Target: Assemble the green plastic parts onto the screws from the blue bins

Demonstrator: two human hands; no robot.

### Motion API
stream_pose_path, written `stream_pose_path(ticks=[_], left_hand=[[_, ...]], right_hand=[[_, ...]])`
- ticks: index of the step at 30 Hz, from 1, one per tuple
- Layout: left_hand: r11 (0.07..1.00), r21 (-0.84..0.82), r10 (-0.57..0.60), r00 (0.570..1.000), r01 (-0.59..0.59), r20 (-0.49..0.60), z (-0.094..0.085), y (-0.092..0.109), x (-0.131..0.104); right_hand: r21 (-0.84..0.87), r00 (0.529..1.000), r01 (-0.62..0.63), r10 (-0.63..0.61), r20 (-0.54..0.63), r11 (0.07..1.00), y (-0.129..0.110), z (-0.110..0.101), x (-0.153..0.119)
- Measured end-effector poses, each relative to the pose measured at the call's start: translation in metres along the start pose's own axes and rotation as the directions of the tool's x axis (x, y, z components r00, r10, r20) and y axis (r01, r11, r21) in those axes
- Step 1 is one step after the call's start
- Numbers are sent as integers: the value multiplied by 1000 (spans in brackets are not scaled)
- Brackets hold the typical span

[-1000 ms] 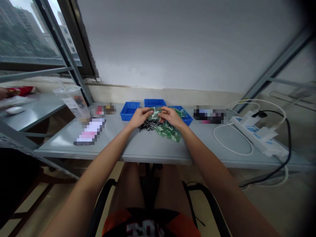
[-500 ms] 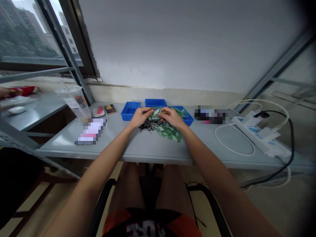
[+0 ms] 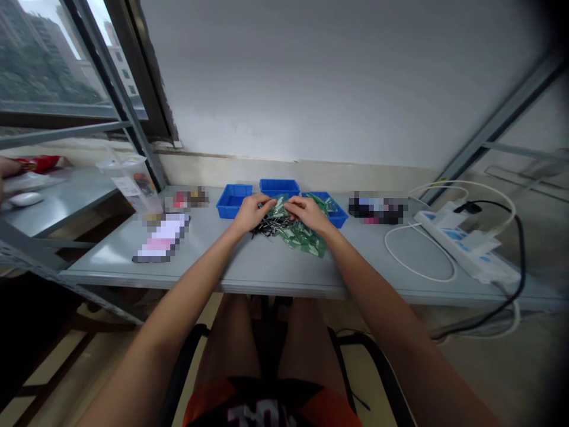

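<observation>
Left hand and right hand pinching a small green board between them, mid-tabletop. Black parts pile just below the hands; green boards pile touching it on the right. Blue trays: left, far middle, right, the last holding more green boards. Phone on the left, power strip far right.

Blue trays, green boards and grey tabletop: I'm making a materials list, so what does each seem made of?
Blue trays: probably moulded plastic, satin, given their uniform colour. Green boards: likely circuit-board laminate, slightly glossy, with pale patches on green. Grey tabletop: perhaps painted metal, smooth, softly shiny; laminate is possible.
</observation>
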State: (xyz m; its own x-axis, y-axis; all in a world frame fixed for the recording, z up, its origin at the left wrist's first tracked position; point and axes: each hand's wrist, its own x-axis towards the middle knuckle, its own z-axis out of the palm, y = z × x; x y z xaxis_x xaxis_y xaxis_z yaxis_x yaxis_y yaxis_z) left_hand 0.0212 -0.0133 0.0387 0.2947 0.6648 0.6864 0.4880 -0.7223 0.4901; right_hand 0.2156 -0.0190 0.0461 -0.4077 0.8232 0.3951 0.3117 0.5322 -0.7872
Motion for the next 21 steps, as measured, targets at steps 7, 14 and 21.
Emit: stream_pose_path(ticks=[7,14,21], left_hand=[[998,-26,-63,997,62,-34,1,1,1],[982,-150,-104,992,113,65,0,2,1],[946,-261,-170,979,195,117,0,1,1]], right_hand=[[-60,1000,-17,17,-10,998,-3,1,0],[-38,996,-11,8,-84,999,-3,1,0],[-100,976,-35,12,-220,994,7,1,4]])
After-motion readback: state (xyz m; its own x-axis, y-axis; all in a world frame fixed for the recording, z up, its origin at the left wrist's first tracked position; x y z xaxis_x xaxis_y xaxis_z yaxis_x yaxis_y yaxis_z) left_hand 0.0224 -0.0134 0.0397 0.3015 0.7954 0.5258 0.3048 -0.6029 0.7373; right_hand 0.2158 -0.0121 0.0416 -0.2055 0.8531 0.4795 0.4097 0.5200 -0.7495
